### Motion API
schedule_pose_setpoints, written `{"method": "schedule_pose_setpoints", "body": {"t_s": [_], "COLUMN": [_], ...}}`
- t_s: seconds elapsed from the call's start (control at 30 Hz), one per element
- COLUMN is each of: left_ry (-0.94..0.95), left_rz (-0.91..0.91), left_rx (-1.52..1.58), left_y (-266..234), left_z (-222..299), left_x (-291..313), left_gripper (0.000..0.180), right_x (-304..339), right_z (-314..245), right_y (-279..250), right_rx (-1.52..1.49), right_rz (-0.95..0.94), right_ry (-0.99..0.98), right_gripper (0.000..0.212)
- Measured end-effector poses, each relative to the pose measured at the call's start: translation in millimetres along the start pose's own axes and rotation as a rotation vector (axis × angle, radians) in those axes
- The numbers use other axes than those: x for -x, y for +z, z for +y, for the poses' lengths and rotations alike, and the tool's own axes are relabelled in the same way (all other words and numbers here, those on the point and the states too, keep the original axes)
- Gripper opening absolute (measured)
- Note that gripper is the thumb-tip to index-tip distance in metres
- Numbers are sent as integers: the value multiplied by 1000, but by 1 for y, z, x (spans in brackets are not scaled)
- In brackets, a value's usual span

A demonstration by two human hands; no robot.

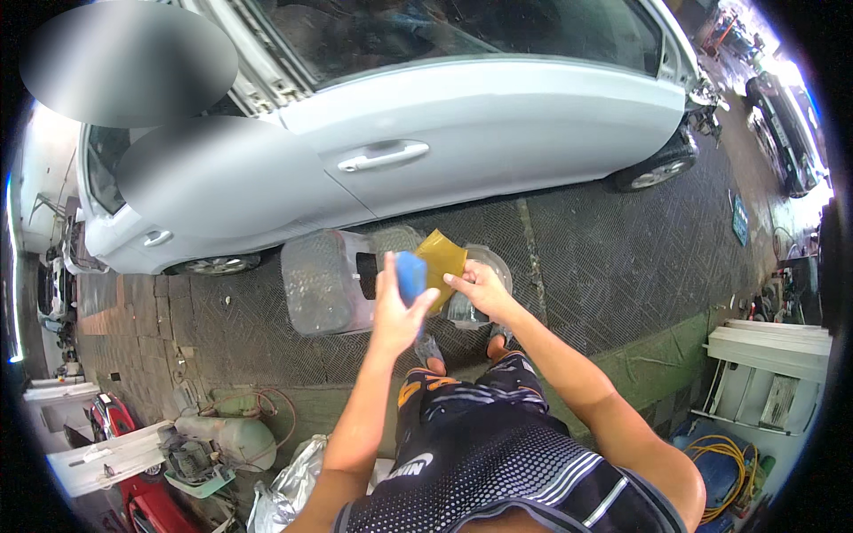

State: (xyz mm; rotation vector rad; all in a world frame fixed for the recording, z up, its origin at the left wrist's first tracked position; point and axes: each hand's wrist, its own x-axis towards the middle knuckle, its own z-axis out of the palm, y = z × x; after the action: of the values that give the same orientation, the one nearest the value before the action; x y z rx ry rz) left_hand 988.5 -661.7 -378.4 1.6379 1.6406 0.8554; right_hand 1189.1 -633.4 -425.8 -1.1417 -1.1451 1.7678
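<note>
In front of my body, my left hand (398, 311) is closed around a blue block (410, 275), thumb on its right side and fingers on its left. The block looks slightly blurred. Right beside it is a yellow-gold sheet (442, 263), thin and slightly bent, like sandpaper. My right hand (482, 290) pinches the sheet by its right edge. The block overlaps the sheet's left side in this view; whether they touch I cannot tell. Beyond my hands stands a silver-white car, its door (480, 115) shut and its door handle (384, 156) facing me.
A greyish translucent plastic stool (315, 289) stands below my hands, with a round clear container (498, 259) to its right. Dark textured matting (586, 266) covers the floor. An air compressor (227, 440) is at lower left. A coiled yellow hose (724, 471) lies at lower right.
</note>
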Motion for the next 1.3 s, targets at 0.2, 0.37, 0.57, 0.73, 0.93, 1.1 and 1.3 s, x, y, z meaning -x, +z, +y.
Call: {"method": "schedule_pose_setpoints", "body": {"t_s": [0.2, 0.37, 0.57, 0.73, 0.93, 1.1, 1.3], "left_ry": [243, 318, 353, 262, -280, -372, -296], "left_rz": [114, 147, 127, 185, 210, -63, 302], "left_rx": [-83, 21, 43, 115, 894, 1127, 557], "left_y": [-34, -58, -85, -107, -155, -195, -203], "left_z": [31, 5, -19, -50, -116, -187, -190], "left_x": [-8, -5, 1, 12, 15, 45, 99], "left_gripper": [100, 97, 74, 58, 50, 33, 23], "right_x": [-7, -5, -7, -16, -27, -46, -51], "right_z": [-24, -35, -30, -26, -23, 24, 63], "right_y": [40, 72, 109, 153, 188, 238, 287], "right_rx": [-8, -36, 56, 128, 246, 17, 561], "right_rz": [-86, -210, -148, -113, -269, -383, -287], "right_ry": [-110, -217, -193, -155, -124, -119, 20], "right_gripper": [32, 36, 38, 35, 36, 36, 45]}}
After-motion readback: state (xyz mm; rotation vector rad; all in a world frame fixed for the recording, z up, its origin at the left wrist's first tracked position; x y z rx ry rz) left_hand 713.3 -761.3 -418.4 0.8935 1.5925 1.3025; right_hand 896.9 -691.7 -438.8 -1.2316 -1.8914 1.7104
